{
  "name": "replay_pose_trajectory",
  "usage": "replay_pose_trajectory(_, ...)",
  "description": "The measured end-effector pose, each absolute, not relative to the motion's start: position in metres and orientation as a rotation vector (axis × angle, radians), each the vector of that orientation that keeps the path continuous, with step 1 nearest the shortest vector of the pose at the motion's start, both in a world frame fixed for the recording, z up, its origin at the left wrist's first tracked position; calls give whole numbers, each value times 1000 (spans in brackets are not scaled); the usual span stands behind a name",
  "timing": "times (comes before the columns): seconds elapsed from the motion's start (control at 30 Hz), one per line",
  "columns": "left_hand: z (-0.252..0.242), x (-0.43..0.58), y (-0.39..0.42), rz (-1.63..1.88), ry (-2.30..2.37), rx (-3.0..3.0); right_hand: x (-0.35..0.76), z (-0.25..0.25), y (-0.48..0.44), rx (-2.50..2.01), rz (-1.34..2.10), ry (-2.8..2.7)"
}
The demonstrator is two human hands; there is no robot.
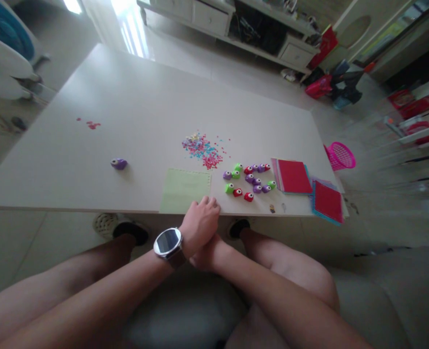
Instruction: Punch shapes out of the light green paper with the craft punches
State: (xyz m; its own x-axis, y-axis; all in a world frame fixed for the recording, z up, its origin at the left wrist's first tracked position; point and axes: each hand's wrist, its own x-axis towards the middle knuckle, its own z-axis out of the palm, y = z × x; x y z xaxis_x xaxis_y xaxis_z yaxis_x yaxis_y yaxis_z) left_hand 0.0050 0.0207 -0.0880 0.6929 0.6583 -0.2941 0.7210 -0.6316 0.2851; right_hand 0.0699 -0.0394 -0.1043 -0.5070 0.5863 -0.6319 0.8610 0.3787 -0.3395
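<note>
My left hand, with a round watch on its wrist, lies at the table's front edge. Its slightly bent fingers rest by the corner of a light green paper sheet and hold nothing visible. Beneath it is my right hand, whose fingers are mostly hidden. Small holes run along the sheet's top and right edges. Right of it stand several small purple, green and red craft punches. Another purple craft punch sits apart on the left. Colourful paper confetti is heaped beyond the sheet.
Two stacks of coloured paper, one flat and another at the right front corner, lie on the white table. A few red paper bits are at far left. A pink basket stands past the right edge.
</note>
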Motion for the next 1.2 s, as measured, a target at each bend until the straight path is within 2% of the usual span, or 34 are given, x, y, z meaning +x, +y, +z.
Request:
replay_pose_trajectory(0.07,-88,3,23,-230,1062,2532,76,-89,-27,1149,-894,2153)
replay_pose_trajectory(0.2,-83,-2,32,-217,994,2537,104,-57,-3,1098,-1134,1894)
replay_pose_trajectory(0.37,-85,-7,38,-143,983,2473,161,-33,25,1519,-1105,1883)
replay_pose_trajectory(0.47,-91,-7,38,-77,1008,2474,189,-32,38,2052,-724,2008)
replay_pose_trajectory(0.53,-92,-8,37,-12,1001,2493,201,-38,43,2237,-501,1955)
replay_pose_trajectory(0.8,-81,-20,31,-113,1104,2432,190,-59,47,2050,-656,1926)
replay_pose_trajectory(1.2,-103,-26,34,19,1060,2499,166,-74,47,1979,-721,2171)
